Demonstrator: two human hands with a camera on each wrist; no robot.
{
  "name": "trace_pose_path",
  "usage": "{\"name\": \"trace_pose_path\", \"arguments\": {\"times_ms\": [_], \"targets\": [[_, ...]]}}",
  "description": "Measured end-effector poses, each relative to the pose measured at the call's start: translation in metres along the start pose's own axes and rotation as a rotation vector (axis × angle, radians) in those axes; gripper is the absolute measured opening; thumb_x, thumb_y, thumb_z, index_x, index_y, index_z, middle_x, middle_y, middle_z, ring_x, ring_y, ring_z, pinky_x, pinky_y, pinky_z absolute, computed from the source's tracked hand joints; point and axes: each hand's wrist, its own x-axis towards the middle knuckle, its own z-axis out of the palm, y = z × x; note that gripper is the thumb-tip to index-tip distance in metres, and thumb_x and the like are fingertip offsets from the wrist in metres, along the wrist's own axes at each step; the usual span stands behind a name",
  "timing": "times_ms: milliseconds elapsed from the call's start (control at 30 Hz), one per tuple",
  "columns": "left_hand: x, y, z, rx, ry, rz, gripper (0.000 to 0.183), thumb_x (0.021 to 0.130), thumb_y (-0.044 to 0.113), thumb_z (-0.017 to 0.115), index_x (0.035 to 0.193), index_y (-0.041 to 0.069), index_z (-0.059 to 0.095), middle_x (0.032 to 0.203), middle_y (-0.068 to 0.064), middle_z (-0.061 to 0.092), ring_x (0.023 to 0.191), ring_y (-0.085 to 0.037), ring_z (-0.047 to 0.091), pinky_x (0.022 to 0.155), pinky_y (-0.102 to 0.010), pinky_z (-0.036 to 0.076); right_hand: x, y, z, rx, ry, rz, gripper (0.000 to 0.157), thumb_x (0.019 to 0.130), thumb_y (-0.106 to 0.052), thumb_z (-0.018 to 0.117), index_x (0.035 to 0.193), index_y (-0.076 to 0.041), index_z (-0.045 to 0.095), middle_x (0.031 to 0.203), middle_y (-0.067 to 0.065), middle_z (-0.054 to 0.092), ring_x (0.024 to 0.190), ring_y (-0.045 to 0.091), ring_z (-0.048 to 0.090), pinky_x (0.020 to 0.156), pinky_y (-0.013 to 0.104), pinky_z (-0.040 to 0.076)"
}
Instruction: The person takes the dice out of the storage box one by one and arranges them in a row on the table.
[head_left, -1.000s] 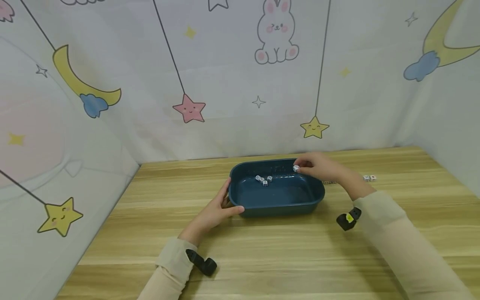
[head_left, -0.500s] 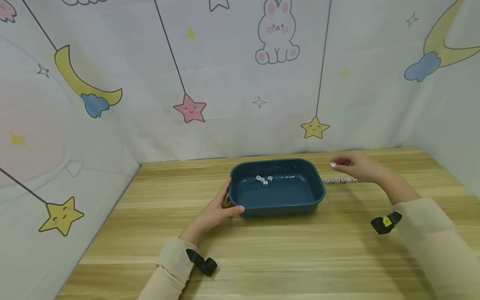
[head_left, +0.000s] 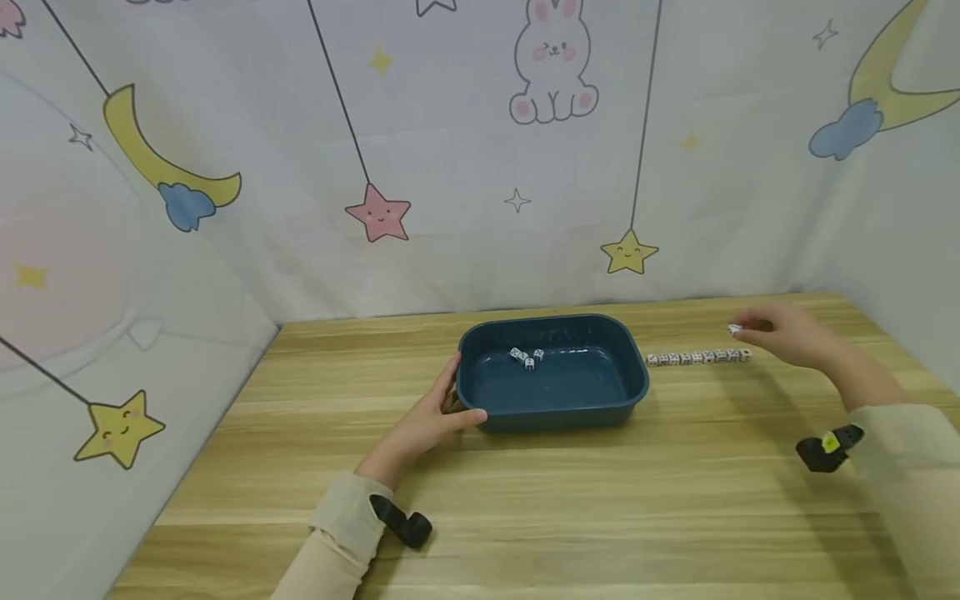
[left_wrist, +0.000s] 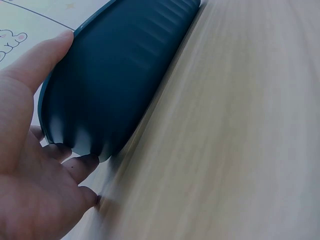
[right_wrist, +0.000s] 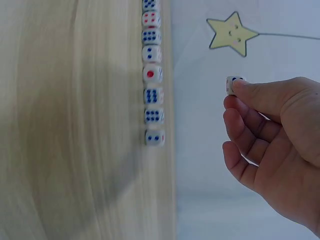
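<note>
My left hand (head_left: 423, 427) holds the left end of a dark blue plastic tray (head_left: 555, 421), thumb on the near rim. In the left wrist view its fingers bend against the tray's end wall (left_wrist: 110, 75). A few small white dice (head_left: 529, 363) lie loose inside, toward the back left. Between thumb and forefinger, my right hand (head_left: 795, 335) pinches one white die (head_left: 735, 330), raised above the table just past the right end of a row of dice (head_left: 697, 358). The right wrist view shows that die (right_wrist: 231, 85), partly covered by the thumb, and the row's end die (right_wrist: 155, 137).
The row runs from the tray's right side along the wood-grain table (head_left: 570, 508). Behind the table hangs a pale cloth (head_left: 450, 275) printed with stars, moons and a rabbit; it also covers the left and right sides.
Carrying the die, my right hand has moved right from over the tray to beyond the row's end, uncovering the whole row. The left hand stays on the tray.
</note>
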Motion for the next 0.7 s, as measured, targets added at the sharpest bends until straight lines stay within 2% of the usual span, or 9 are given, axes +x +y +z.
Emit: {"name": "trace_pose_path", "arguments": {"times_ms": [167, 467, 700], "targets": [[0.000, 0.001, -0.001, 0.009, -0.009, 0.001, 0.102, 0.087, 0.032, 0.073, 0.155, 0.032, -0.004, 0.162, -0.004, -0.001, 0.147, -0.029, 0.015, 0.114, -0.049, 0.025, -0.004, 0.014, 0.000, -0.024, -0.003, 0.049, 0.048, 0.103, -0.025, 0.048, 0.131, 0.015, 0.048, 0.122, 0.037, 0.054, 0.111, 0.053, 0.051, 0.087, 0.060, 0.045], [-0.001, 0.002, 0.000, 0.005, -0.011, -0.003, 0.101, 0.088, 0.030, 0.072, 0.155, 0.034, -0.004, 0.162, 0.000, -0.002, 0.147, -0.025, 0.014, 0.114, -0.047, 0.024, -0.006, 0.034, 0.003, -0.055, 0.043, 0.019, 0.038, 0.100, -0.014, 0.053, 0.118, 0.018, 0.055, 0.110, 0.036, 0.060, 0.104, 0.052, 0.055, 0.084, 0.058, 0.047], [-0.001, 0.002, 0.000, -0.009, -0.007, -0.004, 0.102, 0.088, 0.028, 0.072, 0.155, 0.033, -0.004, 0.162, 0.000, -0.001, 0.147, -0.025, 0.016, 0.114, -0.047, 0.025, -0.007, 0.049, 0.009, -0.060, 0.045, 0.061, 0.042, 0.101, -0.018, 0.051, 0.121, 0.019, 0.053, 0.113, 0.038, 0.058, 0.105, 0.054, 0.054, 0.085, 0.061, 0.044]]}}
